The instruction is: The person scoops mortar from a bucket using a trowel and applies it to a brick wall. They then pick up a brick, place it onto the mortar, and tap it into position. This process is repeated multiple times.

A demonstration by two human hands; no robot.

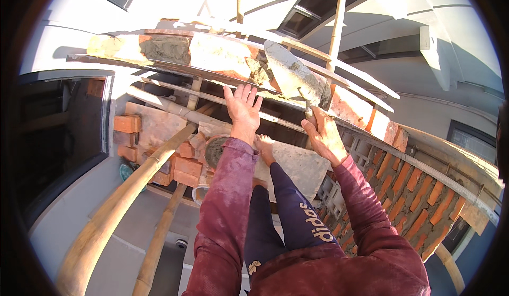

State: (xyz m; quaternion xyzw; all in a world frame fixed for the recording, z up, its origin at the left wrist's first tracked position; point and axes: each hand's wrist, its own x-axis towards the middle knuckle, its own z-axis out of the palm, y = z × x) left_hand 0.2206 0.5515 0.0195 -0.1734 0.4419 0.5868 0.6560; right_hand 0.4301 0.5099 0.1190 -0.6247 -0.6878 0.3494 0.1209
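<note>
My right hand [325, 137] is closed round the handle of a trowel [289, 65]. Its broad blade, pale and smeared with mortar, lies tilted over the top of a brick wall [217, 52]. Wet mortar [261, 74] sits on the bricks just left of the blade. My left hand [244, 110] is raised with the palm showing and the fingers apart, holding nothing. It is close to the straight board [175, 65] along the wall's near edge; whether the fingertips touch it I cannot tell.
Below my left forearm are a mortar bucket [214, 150] and stacked orange bricks [186, 171]. Bamboo poles [127, 200] slant up at the left. My bare foot [265, 147] is by a plank [302, 163]. Brickwork [413, 190] spreads at the right.
</note>
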